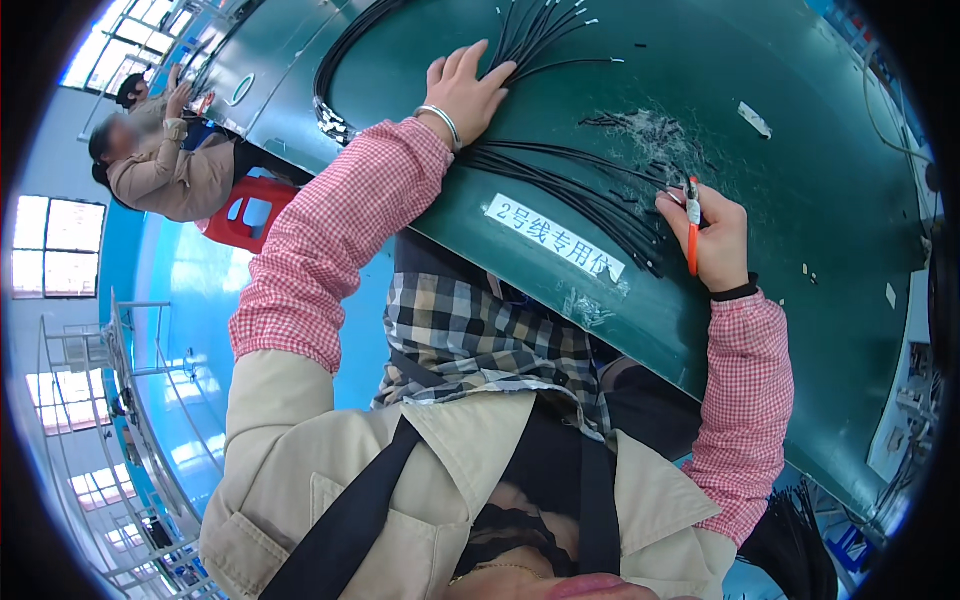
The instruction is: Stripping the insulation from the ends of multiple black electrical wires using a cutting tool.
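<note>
My left hand (468,92) lies with its fingers spread on the far bundle of black cables (540,32), whose tips fan out with pale ends. A second bundle of black cables (570,192) runs from beside my left wrist toward my right hand, its ends lying loose on the table. My right hand (718,235) is closed around orange-handled pliers (692,228), jaws pointing away from me. By its thumb and fingertips is the end of one cable; whether they pinch it I cannot tell.
Thin fibre scraps and short black offcuts (655,130) litter the green table (800,230). A white label (555,237) is stuck near its front edge. A coiled cable bundle (330,70) lies at far left. Two people sit at left, near a red stool (240,213).
</note>
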{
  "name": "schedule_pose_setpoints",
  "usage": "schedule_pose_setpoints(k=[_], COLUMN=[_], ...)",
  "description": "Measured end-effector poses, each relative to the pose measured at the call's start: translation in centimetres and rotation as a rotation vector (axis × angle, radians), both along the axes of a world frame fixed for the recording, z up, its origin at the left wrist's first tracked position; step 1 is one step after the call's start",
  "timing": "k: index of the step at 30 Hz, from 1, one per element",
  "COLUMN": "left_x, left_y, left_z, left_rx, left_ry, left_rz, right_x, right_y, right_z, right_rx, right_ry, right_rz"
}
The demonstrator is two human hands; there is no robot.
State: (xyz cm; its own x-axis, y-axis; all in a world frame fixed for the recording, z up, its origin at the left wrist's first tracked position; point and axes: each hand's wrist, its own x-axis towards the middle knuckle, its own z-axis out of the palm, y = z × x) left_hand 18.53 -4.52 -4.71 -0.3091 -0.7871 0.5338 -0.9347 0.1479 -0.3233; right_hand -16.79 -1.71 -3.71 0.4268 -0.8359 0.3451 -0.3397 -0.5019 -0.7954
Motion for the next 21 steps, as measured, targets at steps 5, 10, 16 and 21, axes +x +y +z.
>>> schedule_pose_setpoints(k=[5,10,16,21], left_x=[-9.6,-15.1,-16.0,-16.6], left_y=[3.3,3.4,3.1,3.0], left_z=[2.3,2.3,2.1,2.0], left_rx=[0.157,0.394,0.488,0.569], left_ry=[0.393,0.627,1.006,1.17], left_rz=[-0.518,-0.594,-0.574,-0.524], right_x=[0.0,-0.3,-0.4,-0.5], right_y=[0.3,0.0,0.4,0.2], right_z=[0.0,0.1,0.8,1.5], right_rx=[0.205,0.305,0.284,0.311], right_ry=[-0.136,-0.206,-0.268,-0.242], right_rz=[-0.1,-0.085,-0.15,-0.187])
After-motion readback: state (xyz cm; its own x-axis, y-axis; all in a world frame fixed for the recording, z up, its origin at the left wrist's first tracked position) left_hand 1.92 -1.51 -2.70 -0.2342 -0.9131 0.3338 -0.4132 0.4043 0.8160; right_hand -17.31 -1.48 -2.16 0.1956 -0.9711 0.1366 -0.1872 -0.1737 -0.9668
